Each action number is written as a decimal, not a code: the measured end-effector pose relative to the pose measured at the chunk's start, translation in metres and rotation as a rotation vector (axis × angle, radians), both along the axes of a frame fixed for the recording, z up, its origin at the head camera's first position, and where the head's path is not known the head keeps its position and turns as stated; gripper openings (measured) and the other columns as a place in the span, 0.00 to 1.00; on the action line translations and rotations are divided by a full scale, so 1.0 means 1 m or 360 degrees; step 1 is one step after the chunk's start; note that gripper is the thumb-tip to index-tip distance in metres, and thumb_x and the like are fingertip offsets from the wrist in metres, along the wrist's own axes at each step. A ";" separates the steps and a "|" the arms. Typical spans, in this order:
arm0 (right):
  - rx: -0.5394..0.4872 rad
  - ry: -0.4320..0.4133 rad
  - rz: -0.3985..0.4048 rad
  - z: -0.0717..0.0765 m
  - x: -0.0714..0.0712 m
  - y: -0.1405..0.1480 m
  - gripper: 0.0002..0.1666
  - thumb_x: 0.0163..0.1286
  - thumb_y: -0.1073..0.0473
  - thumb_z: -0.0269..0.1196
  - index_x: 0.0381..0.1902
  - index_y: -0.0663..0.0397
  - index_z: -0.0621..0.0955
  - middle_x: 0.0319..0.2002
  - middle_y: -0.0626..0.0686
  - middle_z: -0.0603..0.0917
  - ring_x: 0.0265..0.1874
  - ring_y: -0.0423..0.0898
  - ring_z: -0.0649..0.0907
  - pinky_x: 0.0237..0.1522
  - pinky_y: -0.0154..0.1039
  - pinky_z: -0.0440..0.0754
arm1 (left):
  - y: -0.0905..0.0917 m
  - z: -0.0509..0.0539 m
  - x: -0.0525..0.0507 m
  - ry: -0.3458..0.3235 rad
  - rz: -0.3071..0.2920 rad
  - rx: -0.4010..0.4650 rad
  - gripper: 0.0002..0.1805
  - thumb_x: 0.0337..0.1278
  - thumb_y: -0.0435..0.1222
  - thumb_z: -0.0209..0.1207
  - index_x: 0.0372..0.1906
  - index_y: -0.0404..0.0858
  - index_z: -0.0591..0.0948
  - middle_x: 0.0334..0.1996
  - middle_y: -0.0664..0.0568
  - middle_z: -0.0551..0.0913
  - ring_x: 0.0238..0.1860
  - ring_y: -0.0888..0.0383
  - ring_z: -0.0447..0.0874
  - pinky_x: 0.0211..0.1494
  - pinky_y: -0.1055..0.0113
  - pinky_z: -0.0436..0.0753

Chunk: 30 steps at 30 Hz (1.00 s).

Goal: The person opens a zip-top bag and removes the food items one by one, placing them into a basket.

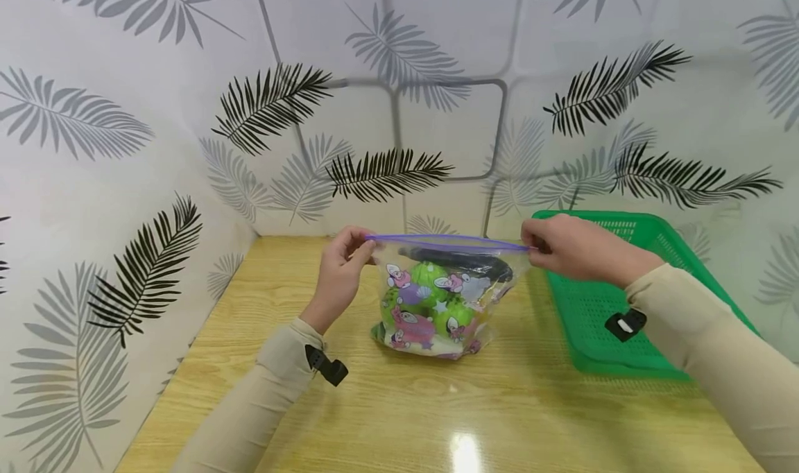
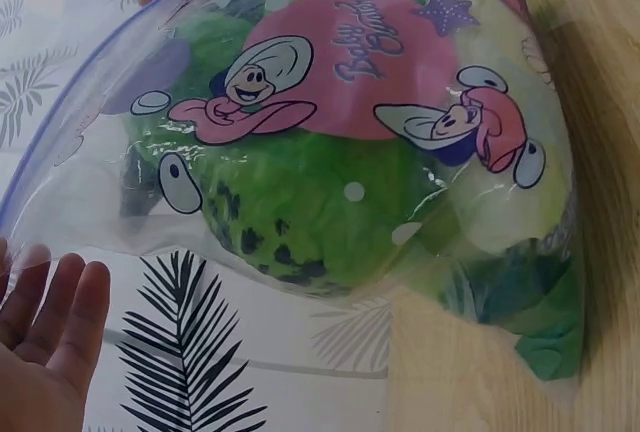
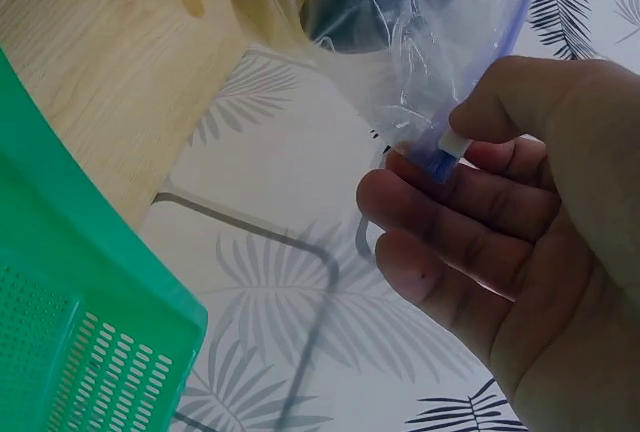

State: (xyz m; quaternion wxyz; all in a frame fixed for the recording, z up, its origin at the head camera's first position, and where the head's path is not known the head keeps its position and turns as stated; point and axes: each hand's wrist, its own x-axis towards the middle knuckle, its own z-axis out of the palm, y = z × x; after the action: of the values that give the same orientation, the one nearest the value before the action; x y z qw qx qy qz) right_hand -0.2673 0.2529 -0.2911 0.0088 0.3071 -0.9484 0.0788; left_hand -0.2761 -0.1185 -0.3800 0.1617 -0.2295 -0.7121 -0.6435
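A clear zip bag (image 1: 415, 329) with pink and purple cartoon prints stands upright on the table. Its purple zip strip (image 1: 437, 241) is stretched level across the top. Through the film show several green rounded things (image 1: 431, 275) and a long dark one (image 1: 462, 259); their exact kind is unclear. My left hand (image 1: 340, 268) pinches the left end of the strip. At the other end my right hand (image 1: 577, 247) pinches the corner. The right wrist view shows a small white slider (image 3: 455, 142) between that thumb and fingers.
On the right of the wooden table (image 1: 399, 403) is a green plastic basket (image 1: 630, 372) with slotted walls, partly under the right forearm. Leaf-patterned covering (image 1: 437, 133) rises behind the table and along its left side.
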 end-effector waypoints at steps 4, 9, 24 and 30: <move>-0.0018 0.0020 -0.0032 -0.002 0.004 0.001 0.08 0.74 0.63 0.55 0.46 0.50 0.80 0.26 0.44 0.79 0.21 0.40 0.72 0.29 0.39 0.72 | 0.008 -0.001 0.003 -0.0033 -0.0092 0.0008 0.11 0.75 0.33 0.54 0.53 0.30 0.75 0.43 0.37 0.78 0.44 0.54 0.81 0.44 0.65 0.86; -0.0029 0.0058 -0.0021 -0.002 0.011 -0.001 0.11 0.75 0.64 0.54 0.48 0.50 0.82 0.28 0.43 0.80 0.20 0.39 0.71 0.27 0.38 0.71 | 0.014 -0.002 0.007 -0.0097 -0.0193 -0.0037 0.16 0.72 0.34 0.58 0.60 0.34 0.74 0.54 0.42 0.77 0.56 0.48 0.77 0.51 0.65 0.84; -0.0068 0.0213 0.0079 -0.007 0.018 -0.013 0.08 0.73 0.63 0.60 0.45 0.46 0.83 0.37 0.46 0.87 0.27 0.35 0.78 0.32 0.39 0.79 | 0.023 -0.032 0.014 -0.0538 -0.0470 -0.0564 0.63 0.39 0.62 0.75 0.78 0.46 0.54 0.76 0.46 0.61 0.76 0.48 0.59 0.74 0.48 0.67; -0.0057 0.0190 0.0062 -0.005 0.019 -0.021 0.08 0.74 0.62 0.59 0.46 0.47 0.83 0.40 0.47 0.88 0.32 0.38 0.82 0.36 0.42 0.82 | 0.025 -0.031 0.014 -0.0504 -0.0502 -0.0576 0.59 0.43 0.52 0.78 0.78 0.54 0.53 0.72 0.51 0.68 0.72 0.50 0.68 0.72 0.48 0.70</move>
State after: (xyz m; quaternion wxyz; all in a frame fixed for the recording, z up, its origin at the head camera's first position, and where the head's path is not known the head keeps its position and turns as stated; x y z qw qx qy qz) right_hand -0.2487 0.2321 -0.2956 0.0693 0.3295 -0.9384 0.0774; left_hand -0.2623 -0.0931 -0.4108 -0.0972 -0.2593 -0.7872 -0.5511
